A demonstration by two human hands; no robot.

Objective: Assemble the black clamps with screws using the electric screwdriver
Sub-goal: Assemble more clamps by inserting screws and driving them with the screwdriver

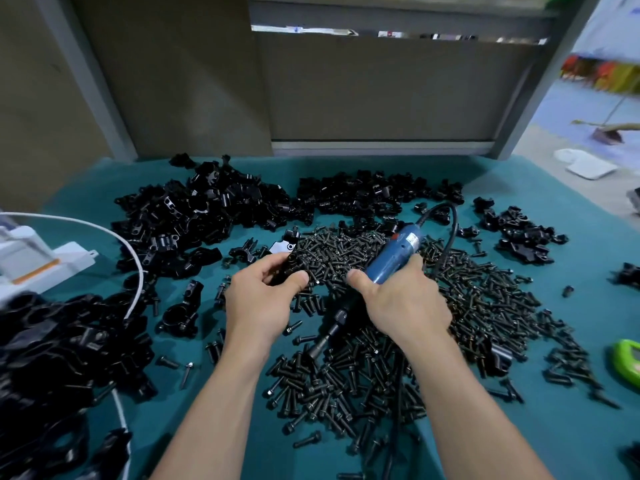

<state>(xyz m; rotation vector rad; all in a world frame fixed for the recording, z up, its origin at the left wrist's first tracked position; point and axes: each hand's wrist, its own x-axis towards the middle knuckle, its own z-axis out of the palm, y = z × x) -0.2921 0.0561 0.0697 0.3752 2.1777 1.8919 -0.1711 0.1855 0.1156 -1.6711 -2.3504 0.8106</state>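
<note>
While the left hand (259, 299) pinches a small black clamp (285, 266), the right hand (405, 306) grips the blue corded electric screwdriver (393, 258); a misaligned bit may slip.

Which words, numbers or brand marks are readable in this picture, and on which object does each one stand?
No text can be read in full.
Label on the electric screwdriver: too blurred to read.
Paper strips at the top of the view: too small and blurred to read.

Both forearms reach forward. Left hand (259, 303) curls its fingers (269, 266) round a clamp (285, 269); right hand (405, 303) grips the screwdriver (391, 258), thumb stretched forward.
</note>
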